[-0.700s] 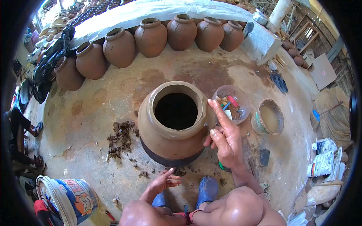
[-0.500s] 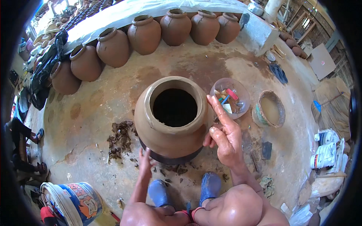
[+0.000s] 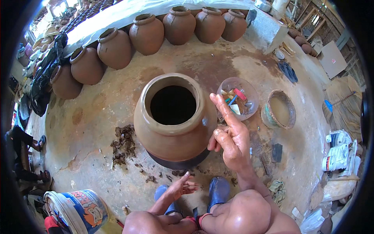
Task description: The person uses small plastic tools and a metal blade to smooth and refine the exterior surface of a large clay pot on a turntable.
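A wet clay pot (image 3: 166, 138) with a wide mouth stands on a dark base (image 3: 177, 162) before me. My right hand (image 3: 230, 136) is at the pot's right side, index and middle fingers stretched up beside the shoulder, the others bent, with nothing visible in it. My left hand (image 3: 183, 186), fingers apart and empty, is low in front of the base, between my knees. Dark clay scraps (image 3: 121, 150) lie left of the pot. A clear bowl of small tools (image 3: 246, 109) sits behind my right hand, and a bucket of murky water (image 3: 279, 110) is farther right.
Brown pots (image 3: 146, 35) line the back by a plastic-covered ledge (image 3: 93, 25) and concrete block (image 3: 269, 33). A paint bucket (image 3: 78, 210) is at lower left, sacks (image 3: 336, 156) and dark sandals (image 3: 287, 71) at right, another person's legs (image 3: 23, 144) at the left edge.
My left hand rose to the pot's lower left, then dropped to the front of the base. The pot and my right fingers appear higher and farther left as the view shifts.
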`<state>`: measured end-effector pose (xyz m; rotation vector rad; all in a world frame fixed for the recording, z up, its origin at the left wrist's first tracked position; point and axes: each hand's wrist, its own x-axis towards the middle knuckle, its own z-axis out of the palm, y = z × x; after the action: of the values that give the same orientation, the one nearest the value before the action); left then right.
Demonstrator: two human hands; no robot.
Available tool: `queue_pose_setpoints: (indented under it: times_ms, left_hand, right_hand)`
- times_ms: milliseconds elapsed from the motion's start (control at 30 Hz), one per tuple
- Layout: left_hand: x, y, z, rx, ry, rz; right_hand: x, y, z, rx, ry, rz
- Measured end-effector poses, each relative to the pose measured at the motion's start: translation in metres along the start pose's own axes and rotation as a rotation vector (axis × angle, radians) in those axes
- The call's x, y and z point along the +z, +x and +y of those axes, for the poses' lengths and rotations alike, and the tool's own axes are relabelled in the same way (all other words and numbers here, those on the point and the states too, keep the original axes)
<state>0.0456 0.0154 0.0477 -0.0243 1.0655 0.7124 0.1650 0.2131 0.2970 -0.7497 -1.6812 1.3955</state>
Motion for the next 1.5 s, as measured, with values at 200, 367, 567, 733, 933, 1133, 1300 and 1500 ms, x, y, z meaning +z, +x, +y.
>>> queue_pose_setpoints:
  times_ms: [200,367,567,733,933,1133,1300,1500]
  left_hand:
    - [-0.053,0.009,0.023,0.341,-0.207,0.51]
    - [-0.067,0.004,0.04,0.521,-0.243,0.623]
    - [-0.063,0.009,0.047,0.542,-0.226,0.67]
    - [-0.06,0.012,0.06,0.575,-0.25,0.681]
    - [-0.075,0.021,0.056,0.594,-0.215,0.7]
    - [-0.072,0.015,0.057,0.614,-0.239,0.699]
    - [-0.068,0.015,0.06,0.621,-0.234,0.692]
    - [-0.071,0.012,0.062,0.623,-0.213,0.68]
  right_hand:
    - [0.004,0.001,-0.003,-0.006,0.019,-0.016]
    - [0.003,0.001,-0.001,-0.007,0.033,-0.017]
    - [0.0,0.0,-0.003,0.021,0.017,0.002]
    - [-0.002,0.0,-0.008,0.04,0.028,-0.019]
    - [0.001,-0.001,-0.009,0.033,0.033,-0.036]
    - [0.006,0.0,-0.004,0.028,0.025,-0.011]
    - [0.007,-0.001,-0.002,0.021,0.013,0.003]
    - [0.008,0.0,-0.006,0.035,0.019,0.03]
